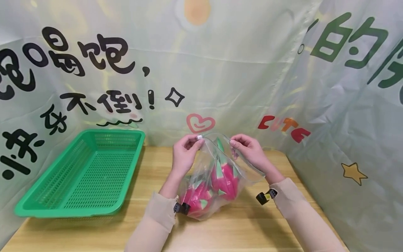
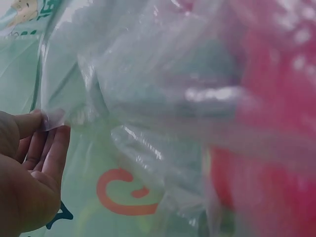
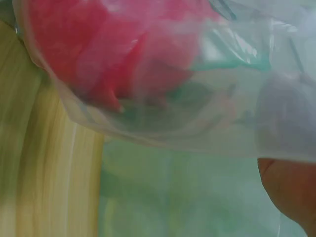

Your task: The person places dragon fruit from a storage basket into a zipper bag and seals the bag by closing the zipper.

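Note:
A clear plastic zip bag [image 1: 206, 162] with two pink dragon fruits, one upright [image 1: 225, 180] with green tips and one lower [image 1: 196, 197] to its left, is held up by its mouth over the table. My left hand [image 1: 183, 155] pinches the left end of the mouth, right by a small white slider [image 1: 199, 137]. On the other side, my right hand [image 1: 250, 151] pinches the rim, which gapes between the two hands. In the left wrist view, the thumb and fingertips [image 2: 60, 140] grip the film. The right wrist view shows the bag's side [image 3: 197, 133] close up, partly covering the hand.
A green perforated plastic basket [image 1: 130, 178] stands on the left of the wooden table [image 1: 226, 231]. Printed cloth [image 1: 245, 91] hangs behind the table and along both sides. Small black wrist devices [image 1: 266, 197] sit at both cuffs.

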{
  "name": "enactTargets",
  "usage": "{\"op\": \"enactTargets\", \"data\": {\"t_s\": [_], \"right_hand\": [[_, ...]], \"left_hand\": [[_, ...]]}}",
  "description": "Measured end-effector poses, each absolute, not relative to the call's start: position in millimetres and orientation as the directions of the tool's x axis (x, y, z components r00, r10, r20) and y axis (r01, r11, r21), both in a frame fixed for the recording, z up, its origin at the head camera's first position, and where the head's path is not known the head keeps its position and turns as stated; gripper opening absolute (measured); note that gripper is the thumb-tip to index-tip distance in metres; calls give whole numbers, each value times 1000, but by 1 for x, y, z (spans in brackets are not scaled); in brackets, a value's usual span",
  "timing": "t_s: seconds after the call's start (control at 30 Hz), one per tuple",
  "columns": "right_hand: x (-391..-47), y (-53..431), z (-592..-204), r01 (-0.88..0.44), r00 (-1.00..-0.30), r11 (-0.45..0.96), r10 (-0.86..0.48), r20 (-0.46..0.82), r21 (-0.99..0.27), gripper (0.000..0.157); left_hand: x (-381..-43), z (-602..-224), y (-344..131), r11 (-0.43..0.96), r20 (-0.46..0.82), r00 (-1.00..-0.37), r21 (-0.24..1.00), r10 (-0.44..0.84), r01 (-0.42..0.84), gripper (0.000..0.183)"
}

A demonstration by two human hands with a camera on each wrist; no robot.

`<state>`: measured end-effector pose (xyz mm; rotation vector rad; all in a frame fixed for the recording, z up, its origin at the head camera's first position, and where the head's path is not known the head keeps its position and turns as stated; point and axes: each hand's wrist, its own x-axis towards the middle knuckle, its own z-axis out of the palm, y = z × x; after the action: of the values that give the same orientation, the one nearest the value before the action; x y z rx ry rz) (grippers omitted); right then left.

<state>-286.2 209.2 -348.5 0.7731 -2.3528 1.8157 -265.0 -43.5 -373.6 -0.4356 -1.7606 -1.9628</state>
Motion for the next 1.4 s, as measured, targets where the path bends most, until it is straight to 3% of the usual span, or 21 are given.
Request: {"op": "enactTargets", "data": {"t_s": [0.27, 0.47, 0.9, 1.13, 1.4], "right_hand": [[-289, 211, -345, -396, -888, 298, -367, 279, -869, 20], [-288, 209, -352, -385, -889, 291, -371, 267, -876, 21], [-275, 196, -354, -450, -880, 285, -302, 366, -846, 35], [-263, 181, -343, -541, -829, 230, -311, 465, -809, 36], [-256, 169, -331, -683, -724, 244, -357, 591, -689, 34]], "left_hand": [[-253, -376, -46, -90, 547, -821, 821, -163, 564, 17], [-244, -382, -48, -127, 532, -831, 824, -165, 553, 17], [-234, -378, -41, -136, 540, -829, 819, -146, 558, 16], [-233, -378, -37, -115, 531, -837, 830, -132, 545, 12], [-230, -376, -36, -115, 545, -830, 823, -118, 556, 11]]}}
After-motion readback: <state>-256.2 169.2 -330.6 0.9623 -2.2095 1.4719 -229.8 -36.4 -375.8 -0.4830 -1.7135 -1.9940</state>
